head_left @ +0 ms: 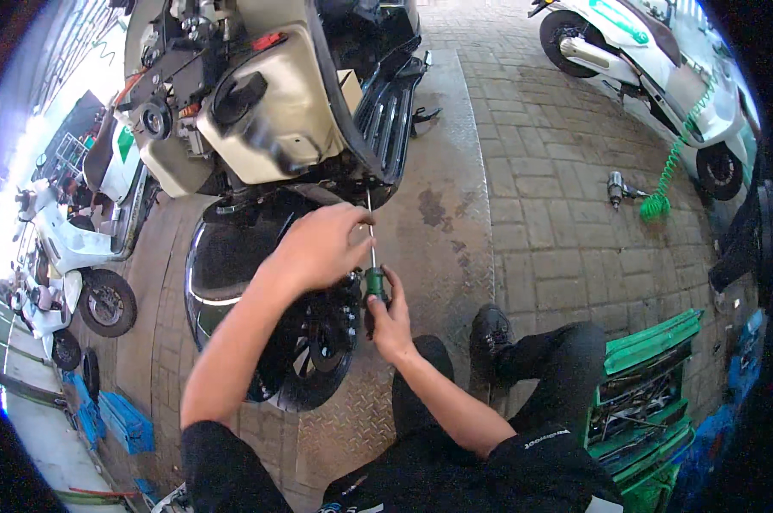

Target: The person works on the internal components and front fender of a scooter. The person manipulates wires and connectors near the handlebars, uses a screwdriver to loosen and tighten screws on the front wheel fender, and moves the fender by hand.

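My right hand [391, 318] is clamped around the green handle of a screwdriver [373, 256], whose thin metal shaft runs straight up to the dark underside of the scooter [267, 111] stripped of its panels in front of me. My left hand [318, 248] is just above it, fingers curled together around the shaft near the rear wheel [305, 342]. Off to my right a green toolbox [647, 385] stands open on the paving, and a coiled green hose [673, 167] lies further away.
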{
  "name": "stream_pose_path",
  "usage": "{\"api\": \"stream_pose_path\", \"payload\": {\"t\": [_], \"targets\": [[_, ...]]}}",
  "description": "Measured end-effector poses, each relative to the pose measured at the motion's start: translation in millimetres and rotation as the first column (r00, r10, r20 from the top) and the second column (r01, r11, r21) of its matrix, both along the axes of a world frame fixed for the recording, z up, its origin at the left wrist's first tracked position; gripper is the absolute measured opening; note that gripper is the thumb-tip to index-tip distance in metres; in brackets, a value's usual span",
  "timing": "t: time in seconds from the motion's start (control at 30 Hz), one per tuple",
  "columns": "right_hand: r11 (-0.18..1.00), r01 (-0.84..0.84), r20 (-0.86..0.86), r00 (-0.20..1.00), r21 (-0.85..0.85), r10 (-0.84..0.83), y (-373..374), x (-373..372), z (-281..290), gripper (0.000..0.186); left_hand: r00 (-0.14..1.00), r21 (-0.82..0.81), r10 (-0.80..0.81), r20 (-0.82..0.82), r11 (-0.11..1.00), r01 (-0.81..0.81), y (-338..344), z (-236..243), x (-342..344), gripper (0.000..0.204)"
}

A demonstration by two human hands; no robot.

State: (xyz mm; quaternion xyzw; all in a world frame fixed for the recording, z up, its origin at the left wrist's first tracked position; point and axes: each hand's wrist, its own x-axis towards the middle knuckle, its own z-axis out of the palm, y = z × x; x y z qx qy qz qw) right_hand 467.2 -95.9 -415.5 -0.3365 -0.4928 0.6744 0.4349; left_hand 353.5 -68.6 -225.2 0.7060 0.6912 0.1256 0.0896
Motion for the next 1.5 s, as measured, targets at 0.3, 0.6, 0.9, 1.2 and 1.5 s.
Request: {"api": "stream_pose_path", "payload": {"t": [0.3,0.6,0.9,1.2,1.5], "targets": [[0.997,-0.079,0.038,0.996,-0.015,0.079,7,-9,-3,0.058,0.803,-0.188,0.169,-0.571,0.926,-0.328,79,-55,-36,0.03],[0.993,-0.119,0.121,0.986,0.02,0.115,24,1,5,0.057,0.887,-0.548,0.003,-0.463,0.785,-0.288,81,-32,-92,0.066],[0.965,-0.257,0.237,0.935,-0.057,0.263,71,1,22,0.054,0.884,-0.55,-0.007,-0.467,0.785,-0.284,88,-40,-119,0.068],[0.918,-0.337,0.178,0.91,-0.208,0.374,102,5,53,0.05,0.867,-0.556,-0.046,-0.496,0.783,-0.277,86,-24,-99,0.073],[0.892,-0.342,0.073,0.923,-0.296,0.377,104,1,60,0.045,0.867,-0.527,-0.033,-0.498,0.805,-0.272,87,-32,-106,0.075]]}}
